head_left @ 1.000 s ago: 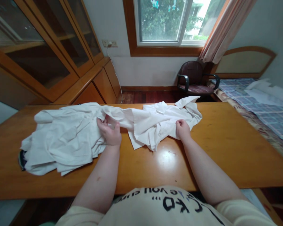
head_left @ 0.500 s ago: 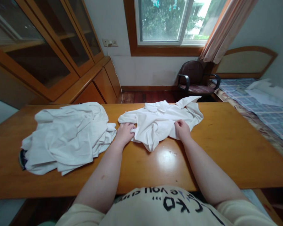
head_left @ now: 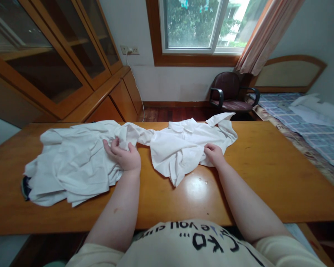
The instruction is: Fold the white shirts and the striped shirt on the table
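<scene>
A white collared shirt [head_left: 180, 144] lies crumpled on the wooden table [head_left: 167, 211], collar toward the window. One sleeve [head_left: 144, 135] reaches left onto a heap of white garments [head_left: 78, 163]; its other sleeve bends up at the right. My left hand [head_left: 125, 155], palm turned up and fingers apart, is over the heap's right edge beside the sleeve's end, gripping nothing I can see. With thumb and fingers pinched together, my right hand [head_left: 214, 152] holds the shirt's near right edge.
A dark edge of something [head_left: 25, 188] shows under the heap's left side. Beyond the table are a glass-fronted cabinet [head_left: 72, 48], an office chair [head_left: 229, 91] and a bed [head_left: 303, 118] with a checked sheet. A cord [head_left: 136, 89] hangs from the wall socket.
My left hand has moved left from the shirt and opened. The left sleeve now stretches out over the heap, and the shirt's front has spread. My right hand keeps its hold.
</scene>
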Action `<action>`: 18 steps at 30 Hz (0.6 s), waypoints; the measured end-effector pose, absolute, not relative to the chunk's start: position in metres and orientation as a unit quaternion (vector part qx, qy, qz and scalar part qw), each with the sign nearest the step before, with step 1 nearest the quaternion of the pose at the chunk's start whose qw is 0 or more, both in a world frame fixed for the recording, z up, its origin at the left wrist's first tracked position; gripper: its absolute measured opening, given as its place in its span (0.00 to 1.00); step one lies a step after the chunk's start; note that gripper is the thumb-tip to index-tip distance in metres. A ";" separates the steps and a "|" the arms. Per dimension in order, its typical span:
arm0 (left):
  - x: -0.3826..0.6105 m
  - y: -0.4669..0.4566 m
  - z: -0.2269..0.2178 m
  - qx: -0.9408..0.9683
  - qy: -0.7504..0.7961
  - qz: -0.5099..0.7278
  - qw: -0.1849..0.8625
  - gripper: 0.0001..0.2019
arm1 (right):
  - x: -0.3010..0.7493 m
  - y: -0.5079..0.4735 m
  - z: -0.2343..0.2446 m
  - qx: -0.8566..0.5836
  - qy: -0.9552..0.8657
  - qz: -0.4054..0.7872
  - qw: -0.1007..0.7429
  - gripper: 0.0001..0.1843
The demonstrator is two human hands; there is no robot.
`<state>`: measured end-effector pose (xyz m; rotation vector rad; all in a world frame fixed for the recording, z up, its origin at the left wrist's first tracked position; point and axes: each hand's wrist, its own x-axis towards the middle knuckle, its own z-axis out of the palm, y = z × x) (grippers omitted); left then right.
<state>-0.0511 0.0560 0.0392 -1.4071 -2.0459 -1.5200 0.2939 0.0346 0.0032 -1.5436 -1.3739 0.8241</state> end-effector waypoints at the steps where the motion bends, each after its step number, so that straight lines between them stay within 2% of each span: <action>1: -0.049 0.056 0.040 -0.510 -0.703 -0.483 0.112 0.27 | 0.294 0.034 0.004 -0.616 -0.574 0.343 0.417 0.09; 4: -0.040 0.058 0.034 -0.644 -0.700 -0.303 0.056 0.29 | 0.295 0.032 0.007 -0.603 -0.645 0.335 0.329 0.13; 7: -0.032 0.062 0.020 -0.753 -0.647 -0.110 -0.048 0.27 | 0.294 0.030 0.011 -0.599 -0.696 0.294 0.265 0.17; 9: -0.030 0.063 0.013 -0.772 -0.627 -0.041 -0.094 0.27 | 0.292 0.029 0.013 -0.599 -0.714 0.269 0.244 0.18; 13: -0.029 0.064 0.012 -0.764 -0.637 -0.076 -0.073 0.24 | 0.287 0.027 0.015 -0.625 -0.702 0.235 0.250 0.16; 16: -0.027 0.062 0.017 -0.761 -0.629 -0.151 -0.043 0.22 | 0.284 0.026 0.014 -0.658 -0.654 0.201 0.315 0.11; 18: -0.024 0.060 0.019 -0.780 -0.605 -0.153 -0.053 0.24 | 0.285 0.025 0.013 -0.639 -0.646 0.207 0.362 0.12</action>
